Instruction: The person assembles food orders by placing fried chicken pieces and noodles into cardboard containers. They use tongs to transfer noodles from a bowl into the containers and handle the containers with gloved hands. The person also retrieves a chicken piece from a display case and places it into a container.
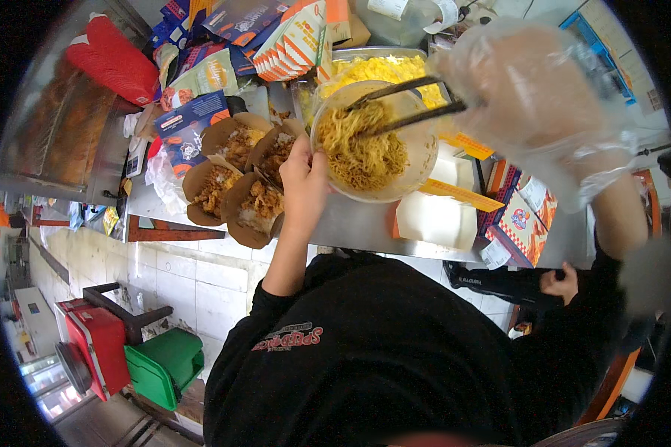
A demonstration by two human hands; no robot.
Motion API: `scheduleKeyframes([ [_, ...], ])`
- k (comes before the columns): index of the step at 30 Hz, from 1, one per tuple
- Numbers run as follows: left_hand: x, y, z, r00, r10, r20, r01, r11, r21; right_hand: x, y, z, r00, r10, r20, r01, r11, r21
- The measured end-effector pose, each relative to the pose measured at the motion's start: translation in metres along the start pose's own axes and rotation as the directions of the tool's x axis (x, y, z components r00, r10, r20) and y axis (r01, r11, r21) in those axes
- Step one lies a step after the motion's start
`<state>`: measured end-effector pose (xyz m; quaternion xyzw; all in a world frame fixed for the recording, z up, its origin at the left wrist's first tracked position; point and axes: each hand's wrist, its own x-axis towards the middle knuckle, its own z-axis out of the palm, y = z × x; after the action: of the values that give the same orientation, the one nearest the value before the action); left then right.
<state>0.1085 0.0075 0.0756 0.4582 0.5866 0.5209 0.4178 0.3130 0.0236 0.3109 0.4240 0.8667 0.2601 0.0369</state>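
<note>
Inside the round, see-through bowl [425, 145], yellow-brown noodles [361, 165] are lying in a big heap. The left hand [303, 177] is clamping onto the bowl's left rim, and its bare arm is reaching up from below the bowl. The right hand [533, 89], wearing a clear plastic glove, is hanging above and to the right of the bowl, with its arm bending in from the far right. It is looking blurry, but it is holding two dark sticks [412, 119]; I cannot tell if they are tongs or chopsticks. Their tips are standing apart and touching the noodles, left of the right hand.

Just below the bowl, a bare bit of the metal table [354, 231] is showing, and the table's front edge is running past it, close to the person's belly. Left of the bowl, four brown boxes [252, 237] of rice and fried bits are crowding close to the left hand. Right below the bowl, an open white box [436, 223] is sitting near the edge. Behind the bowl, a metal tray [380, 51] is holding yellow food [384, 69], so little room is showing there.
</note>
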Motion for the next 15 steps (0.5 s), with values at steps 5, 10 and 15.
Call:
scheduleKeyframes([
  [5,-0.004,0.000,-0.004,0.994,0.091,-0.064,-0.090,0.996,0.021,-0.010,-0.016,0.031,0.989,-0.143,-0.047,0.147,0.983,0.105],
  [10,-0.028,-0.015,-0.013,0.999,-0.034,-0.037,0.037,0.997,0.074,-0.016,-0.043,0.036,0.977,-0.206,0.061,0.174,0.923,0.343],
  [15,-0.055,-0.044,-0.017,0.994,-0.044,-0.104,0.063,0.981,0.186,-0.040,-0.043,0.042,0.865,-0.285,0.412,0.085,0.895,0.439],
])
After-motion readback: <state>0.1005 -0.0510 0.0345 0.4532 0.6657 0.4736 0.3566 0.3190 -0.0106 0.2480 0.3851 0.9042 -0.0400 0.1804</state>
